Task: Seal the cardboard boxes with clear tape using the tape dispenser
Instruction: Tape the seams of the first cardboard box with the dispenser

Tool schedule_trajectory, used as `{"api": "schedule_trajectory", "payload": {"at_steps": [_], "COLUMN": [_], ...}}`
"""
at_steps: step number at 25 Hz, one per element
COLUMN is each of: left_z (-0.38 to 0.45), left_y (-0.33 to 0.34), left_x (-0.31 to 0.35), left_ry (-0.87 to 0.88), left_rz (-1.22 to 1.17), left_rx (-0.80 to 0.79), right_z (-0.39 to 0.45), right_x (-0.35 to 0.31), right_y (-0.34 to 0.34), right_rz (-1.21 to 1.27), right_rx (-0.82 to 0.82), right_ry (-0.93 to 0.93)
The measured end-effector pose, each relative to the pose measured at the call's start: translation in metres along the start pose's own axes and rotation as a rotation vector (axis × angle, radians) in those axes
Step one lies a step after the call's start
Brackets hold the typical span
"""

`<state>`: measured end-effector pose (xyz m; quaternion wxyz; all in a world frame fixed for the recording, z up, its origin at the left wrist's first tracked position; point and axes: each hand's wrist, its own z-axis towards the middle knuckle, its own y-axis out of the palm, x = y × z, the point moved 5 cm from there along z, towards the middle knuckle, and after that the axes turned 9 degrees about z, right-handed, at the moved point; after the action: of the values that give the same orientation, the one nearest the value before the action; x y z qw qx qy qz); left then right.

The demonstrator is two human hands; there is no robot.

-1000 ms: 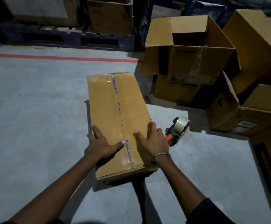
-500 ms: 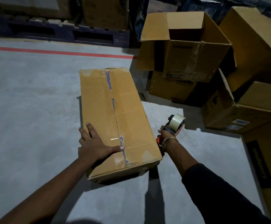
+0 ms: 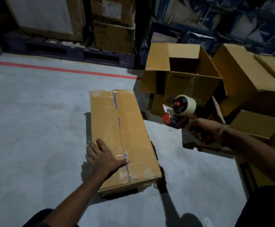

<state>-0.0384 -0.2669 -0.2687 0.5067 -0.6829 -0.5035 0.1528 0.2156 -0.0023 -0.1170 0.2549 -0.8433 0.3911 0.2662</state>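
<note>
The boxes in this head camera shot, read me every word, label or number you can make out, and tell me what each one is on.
"Crompton": blue print running along the centre seam of the closed box, clearest at its far end; nearer repeats are partly hidden.
"Crompton": faint print on the front of the open box.
"Crompton": small white print on a dark blue carton behind it.
White label on a stacked box: too blurred to read.

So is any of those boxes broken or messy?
A bit messy, yes. The open box behind the tape dispenser has its flaps up and sits crooked on the boxes under it. The closed box under the left hand looks whole, with old wrinkled tape along its seam.
</note>
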Motion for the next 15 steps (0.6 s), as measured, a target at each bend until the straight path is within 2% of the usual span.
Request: {"api": "schedule_trajectory", "payload": {"at_steps": [2,3,4,6,7,9,11,15], "left_z": [-0.016,-0.026,-0.038,-0.059,-0.063,-0.063,-0.061,-0.052], "left_y": [-0.01,-0.014,-0.013,-0.015,-0.017,-0.018,-0.024,-0.037], "left_x": [0.028,0.044,0.061,0.083,0.084,0.072,0.06,0.034], "left_ry": [0.109,0.13,0.106,-0.042,-0.124,-0.169,-0.145,-0.188], "left_rz": [-0.256,-0.499,-0.782,-1.282,-1.412,-1.506,-1.48,-1.399], "left_rx": [0.062,-0.045,-0.253,-0.696,-0.806,-0.863,-0.885,-0.83], "right_z": [-0.043,-0.057,-0.06,-0.058,-0.054,-0.054,-0.056,-0.059], "right_x": [-0.014,-0.014,-0.01,-0.002,-0.001,-0.003,-0.008,-0.006], "right_y": [0.011,0.023,0.035,0.057,0.065,0.077,0.083,0.099], "right_rz": [-0.03,0.007,0.031,-0.091,-0.175,-0.32,-0.424,-0.527], "right_rx": [-0.197,-0.319,-0.432,-0.555,-0.569,-0.603,-0.608,-0.649], "right_ry": [0.017,0.022,0.018,-0.021,-0.047,-0.106,-0.175,-0.271]}}
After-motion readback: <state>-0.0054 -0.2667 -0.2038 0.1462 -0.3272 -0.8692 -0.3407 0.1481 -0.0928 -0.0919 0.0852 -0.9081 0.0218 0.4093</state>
